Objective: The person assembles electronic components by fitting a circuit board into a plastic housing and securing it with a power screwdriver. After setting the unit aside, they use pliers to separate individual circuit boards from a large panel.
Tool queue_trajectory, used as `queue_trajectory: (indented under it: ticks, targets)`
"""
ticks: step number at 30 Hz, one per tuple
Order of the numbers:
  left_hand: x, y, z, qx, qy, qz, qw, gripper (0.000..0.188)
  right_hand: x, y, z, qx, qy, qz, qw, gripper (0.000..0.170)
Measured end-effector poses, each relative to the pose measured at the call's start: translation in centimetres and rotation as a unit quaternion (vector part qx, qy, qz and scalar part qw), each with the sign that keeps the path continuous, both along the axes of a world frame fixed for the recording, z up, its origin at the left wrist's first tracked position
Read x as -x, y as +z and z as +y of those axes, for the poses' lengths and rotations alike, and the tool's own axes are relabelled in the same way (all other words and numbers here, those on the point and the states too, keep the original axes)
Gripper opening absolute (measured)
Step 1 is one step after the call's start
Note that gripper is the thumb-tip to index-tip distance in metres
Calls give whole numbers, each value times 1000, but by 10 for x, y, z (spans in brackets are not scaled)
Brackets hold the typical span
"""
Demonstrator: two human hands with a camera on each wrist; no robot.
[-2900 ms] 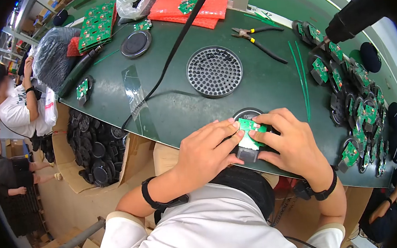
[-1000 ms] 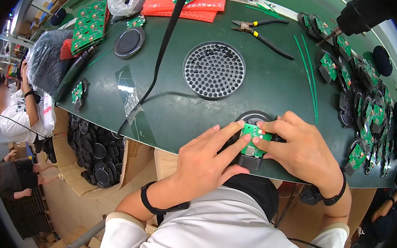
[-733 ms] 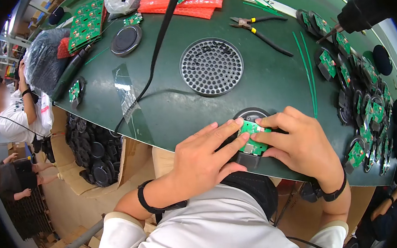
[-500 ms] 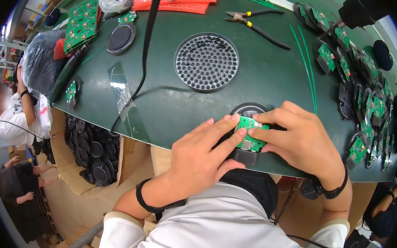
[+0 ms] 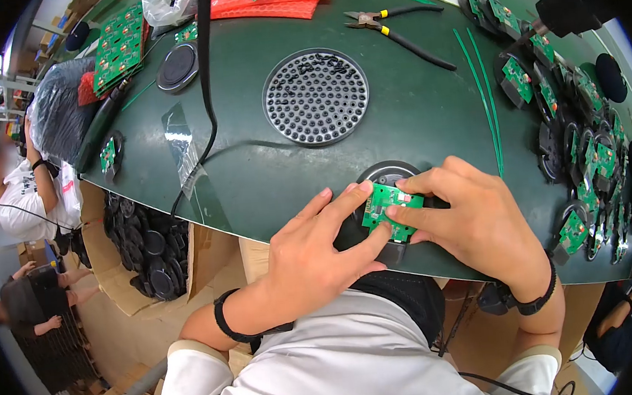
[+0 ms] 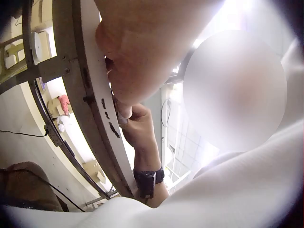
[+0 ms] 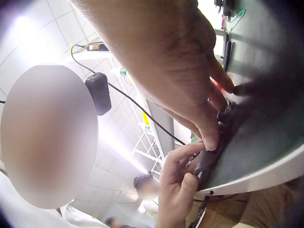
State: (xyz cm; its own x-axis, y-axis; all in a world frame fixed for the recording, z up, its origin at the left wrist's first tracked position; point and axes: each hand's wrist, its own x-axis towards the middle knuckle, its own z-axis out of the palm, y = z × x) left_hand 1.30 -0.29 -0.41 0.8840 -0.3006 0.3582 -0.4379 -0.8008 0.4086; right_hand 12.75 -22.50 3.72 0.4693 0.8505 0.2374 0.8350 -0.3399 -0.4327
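A green circuit board (image 5: 377,201) lies over a round black plastic housing (image 5: 386,168) at the table's near edge in the head view. My left hand (image 5: 312,246) holds the assembly from the left, with fingertips along the board's left side. In the right wrist view the left thumb and fingers grip the edge of the dark housing (image 7: 205,161). My right hand (image 5: 473,215) pinches the board, its thumb over the face and its index finger at the upper edge. The left wrist view shows both hands, but the table edge and left hand hide the work.
A round tray (image 5: 319,141) of small black parts stands beyond the hands. Cutting pliers (image 5: 407,38) and green strips (image 5: 483,102) lie right of it. Several housings with boards (image 5: 587,154) pile up at right, near a hanging screwdriver (image 5: 572,6). A cardboard box (image 5: 126,287) holds black housings.
The board has turned slightly over the housing between my fingers, and the left fingers have spread. The head view has shifted, so the tray and pliers appear farther left and higher.
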Motion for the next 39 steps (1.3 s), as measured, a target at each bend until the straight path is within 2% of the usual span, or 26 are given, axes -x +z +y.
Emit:
queue_trajectory:
  ticks: [3, 12, 17, 21, 30, 33, 39]
  targets:
    - [0, 2, -2, 19, 4, 21, 1000, 52, 0, 0, -2, 11, -1, 9, 1000, 32]
    - [3, -5, -7, 2, 5, -4, 1000, 56, 0, -9, -11, -8, 31, -7, 999, 27]
    - [4, -9, -12, -10, 14, -29, 999, 57, 0, -11, -11, -32, 44, -50, 997, 16]
    - [5, -10, -13, -5, 17, -32, 999, 57, 2, -10, -9, -32, 40, -59, 997, 15]
    - [5, -9, -12, 15, 21, -16, 1000, 55, -3, -14, -15, -39, 46, 2, 998, 21]
    - [5, -9, -11, 17, 14, -25, 999, 58, -1, -12, -15, -34, 43, 15, 998, 21]
    - [3, -5, -11, 66, 56, 10, 996, 68, 1, -10, -13, -37, 43, 3, 998, 21]
